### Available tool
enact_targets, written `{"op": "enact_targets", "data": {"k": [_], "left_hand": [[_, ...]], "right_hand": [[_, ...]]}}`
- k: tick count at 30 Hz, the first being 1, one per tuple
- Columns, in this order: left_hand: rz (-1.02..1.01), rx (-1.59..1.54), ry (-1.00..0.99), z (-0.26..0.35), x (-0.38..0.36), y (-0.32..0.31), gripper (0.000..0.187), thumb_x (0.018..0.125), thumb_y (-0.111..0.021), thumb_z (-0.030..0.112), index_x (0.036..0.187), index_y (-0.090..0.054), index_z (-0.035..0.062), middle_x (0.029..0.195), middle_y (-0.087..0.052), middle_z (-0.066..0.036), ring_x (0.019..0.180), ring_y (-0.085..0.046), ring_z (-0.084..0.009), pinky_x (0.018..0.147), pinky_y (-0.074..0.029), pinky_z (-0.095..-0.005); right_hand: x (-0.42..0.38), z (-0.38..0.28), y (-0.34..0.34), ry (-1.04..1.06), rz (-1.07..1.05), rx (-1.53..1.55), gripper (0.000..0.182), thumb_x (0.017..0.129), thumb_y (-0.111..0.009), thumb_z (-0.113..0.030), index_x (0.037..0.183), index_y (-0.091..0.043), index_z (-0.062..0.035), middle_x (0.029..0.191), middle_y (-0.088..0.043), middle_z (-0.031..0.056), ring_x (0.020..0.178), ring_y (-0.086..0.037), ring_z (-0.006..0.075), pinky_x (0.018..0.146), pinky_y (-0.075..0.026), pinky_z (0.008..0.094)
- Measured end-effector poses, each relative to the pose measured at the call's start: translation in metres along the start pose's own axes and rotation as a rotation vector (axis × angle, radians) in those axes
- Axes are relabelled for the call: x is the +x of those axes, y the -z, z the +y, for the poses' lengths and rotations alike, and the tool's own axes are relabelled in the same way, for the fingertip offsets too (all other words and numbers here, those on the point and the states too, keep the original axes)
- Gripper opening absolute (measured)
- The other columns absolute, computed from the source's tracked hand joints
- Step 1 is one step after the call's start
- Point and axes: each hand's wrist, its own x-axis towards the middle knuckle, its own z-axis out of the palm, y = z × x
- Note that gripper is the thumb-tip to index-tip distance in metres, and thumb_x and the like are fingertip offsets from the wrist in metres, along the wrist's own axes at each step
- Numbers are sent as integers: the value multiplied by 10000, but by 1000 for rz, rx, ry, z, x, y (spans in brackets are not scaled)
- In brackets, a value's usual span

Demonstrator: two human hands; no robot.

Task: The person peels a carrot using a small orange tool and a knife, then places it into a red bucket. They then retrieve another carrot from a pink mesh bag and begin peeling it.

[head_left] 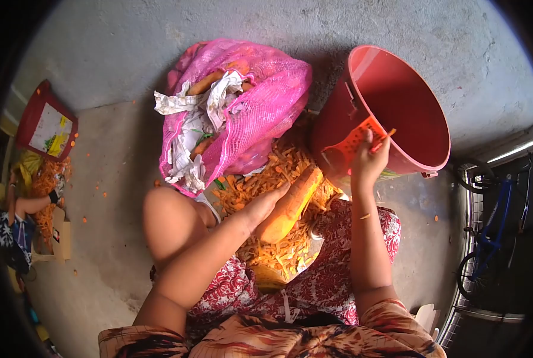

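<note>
My left hand (266, 207) is closed around the side of a large peeled carrot (290, 206), bright orange and lying slantwise between my knees. Raised beside the red bucket (332, 125), my right hand (371, 158) grips a flat orange-red plastic tool (353, 138) with small holes. A thin orange strip pokes out at the tool's upper end. Under the carrot spreads a heap of orange peelings (278, 253). The tool overlaps the bucket's outer wall in this view.
A pink mesh sack (278, 77) with crumpled newspaper (222, 98) and unpeeled carrots leans by the grey wall (314, 24). At far left, another person's arm (37, 204) is beside shreds and a red tub (45, 122). A blue bicycle (498, 215) stands at right.
</note>
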Motion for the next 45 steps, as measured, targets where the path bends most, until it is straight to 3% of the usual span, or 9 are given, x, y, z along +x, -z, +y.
{"op": "enact_targets", "data": {"k": [9, 14, 19, 23, 26, 29, 35, 39, 45], "left_hand": [[41, -332, -256, 15, 10, 6, 444, 871, -348, 445, 1107, -460, 86, 968, -555, -120, 801, -577, -222, 654, -490, -352], [-197, -439, -300, 22, -2, -10, 390, 897, -302, 334, 1114, -465, 53, 1021, -558, -119, 885, -574, -225, 770, -483, -356], [75, -415, -247, 19, -2, -15, 376, 902, -290, 317, 1104, -467, 53, 995, -566, -114, 848, -579, -215, 736, -488, -361], [-18, -277, -238, 4, 12, 7, 395, 900, -305, 353, 1096, -458, 46, 939, -574, -123, 800, -585, -224, 688, -493, -364], [-39, -139, -182, 2, 5, 1, 419, 888, -340, 386, 1082, -448, 31, 876, -570, -146, 753, -585, -249, 645, -493, -376], [-4, -53, -138, 3, -1, -4, 442, 863, -396, 422, 1073, -437, 35, 817, -554, -170, 706, -577, -276, 610, -485, -389], [41, -113, -96, 6, 1, 8, 447, 837, -442, 432, 1071, -448, 51, 837, -551, -154, 690, -575, -266, 566, -492, -379], [-22, -31, -58, 8, -8, 3, 448, 836, -441, 433, 1070, -449, 51, 851, -548, -149, 695, -572, -264, 550, -491, -376], [-69, -132, -38, 9, -10, 6, 476, 834, -421, 462, 1138, -404, 96, 854, -542, -145, 710, -573, -293, 547, -496, -413]], "right_hand": [[-67, -47, 3, -152, -363, 277, 122, 853, -498, -125, 920, -470, -27, 679, -504, -2, 502, -451, 51, 448, -382, 188], [-85, -61, -3, -136, -494, 312, 187, 851, -522, -155, 958, -471, -11, 763, -533, 16, 650, -484, 55, 581, -416, 195], [-93, -56, -7, -83, -535, 259, 207, 844, -532, -142, 961, -470, 17, 796, -555, 40, 721, -507, 85, 665, -420, 218], [-85, -44, -10, 86, -440, 51, 189, 808, -546, -97, 939, -468, 16, 711, -577, 160, 623, -584, 214, 582, -446, 303], [-40, -30, -15, 110, -176, 88, 113, 827, -525, -97, 843, -475, 4, 664, -579, 113, 600, -550, 115, 515, -427, 264], [-14, -4, -9, -72, -71, 39, 169, 844, -518, -165, 862, -477, -3, 654, -572, 111, 583, -560, 136, 514, -432, 269], [-19, -26, -9, 248, 6, -52, 141, 850, -507, -124, 915, -491, 0, 755, -583, 90, 667, -531, 109, 612, -432, 248], [22, -1, 17, -28, 224, -17, 133, 862, -492, -140, 871, -498, -8, 723, -555, 41, 638, -511, 75, 579, -423, 225], [-8, -11, 10, 62, 9, 177, 162, 861, -498, -138, 935, -487, 5, 781, -562, 47, 656, -510, 93, 595, -426, 220]]}}
